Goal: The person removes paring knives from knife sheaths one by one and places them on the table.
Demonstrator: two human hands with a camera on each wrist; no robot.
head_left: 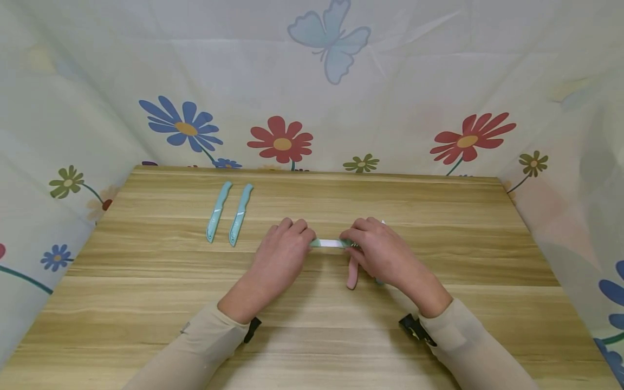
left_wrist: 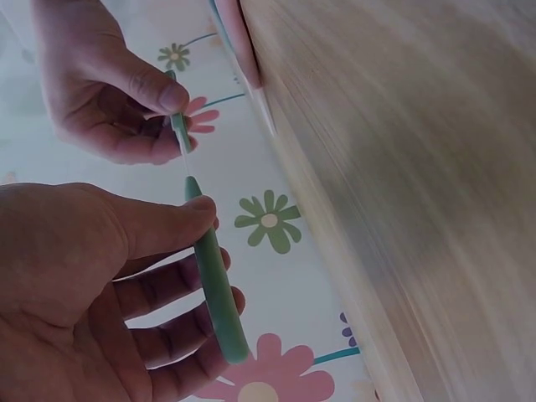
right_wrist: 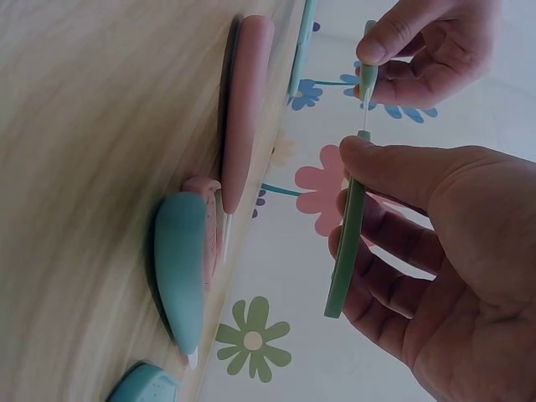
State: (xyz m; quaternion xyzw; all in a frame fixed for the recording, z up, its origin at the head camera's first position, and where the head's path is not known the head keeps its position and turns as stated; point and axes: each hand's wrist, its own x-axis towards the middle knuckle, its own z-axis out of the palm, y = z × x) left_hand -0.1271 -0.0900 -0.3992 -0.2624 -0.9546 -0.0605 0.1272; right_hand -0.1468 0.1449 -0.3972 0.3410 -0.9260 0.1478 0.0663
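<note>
My left hand pinches the rounded green handle of a small knife between thumb and fingers. Opposite it, my right hand grips the knife's green sheath. A short stretch of white blade shows between handle and sheath; its tip end is hidden inside the sheath. Both hands hold the knife level, above the middle of the table. Below the right hand lies a pink-handled knife, its blade bare. Near it are a pink sheath and a teal knife handle, mostly hidden in the head view.
Two sheathed teal knives lie side by side at the back left of the wooden table. A teal sheath sits at the lower edge of the right wrist view. A flower-printed cloth stands behind the table.
</note>
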